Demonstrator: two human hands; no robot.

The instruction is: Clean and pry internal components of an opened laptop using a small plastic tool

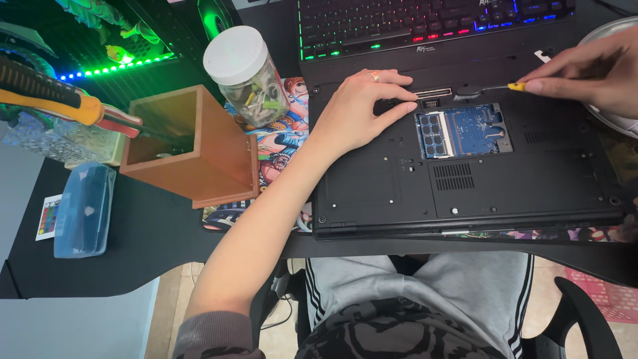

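A person cleans an opened laptop (465, 179) lying upside down on the black table (133, 246).

The left hand (362, 110) rests flat, fingers spread, holding nothing; the right hand (588, 70) pinches a small brush (488, 89) above the exposed blue memory bay (463, 130).

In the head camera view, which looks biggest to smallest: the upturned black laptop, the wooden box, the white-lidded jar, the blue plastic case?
1. Black laptop, by far.
2. Wooden box.
3 and 4. Jar and blue plastic case look about alike; unranked.
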